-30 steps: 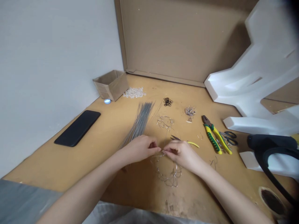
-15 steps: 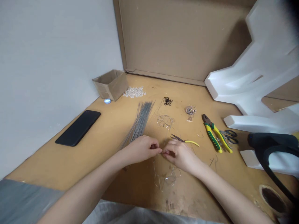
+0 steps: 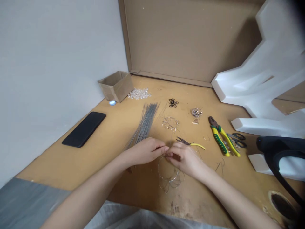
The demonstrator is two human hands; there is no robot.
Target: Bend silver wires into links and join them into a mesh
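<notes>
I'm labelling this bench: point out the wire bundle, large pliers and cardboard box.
Wire bundle [image 3: 145, 122], head view: mid-strands.
Large pliers [image 3: 218, 140], head view: picture-left handle.
Cardboard box [image 3: 124, 88], head view: right outer wall.

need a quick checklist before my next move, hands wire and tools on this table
1. Right hand at the wire ring: ok, fingers pinched at its far edge.
2. Left hand gripping wire: cannot tell, too fine to see.
3. Wire bundle clear of the left arm: not ok, its near end runs beneath.
4. Small pliers close by: ok, just beyond the right hand.
5. Phone away from the wire: ok, well off to the left.
</notes>
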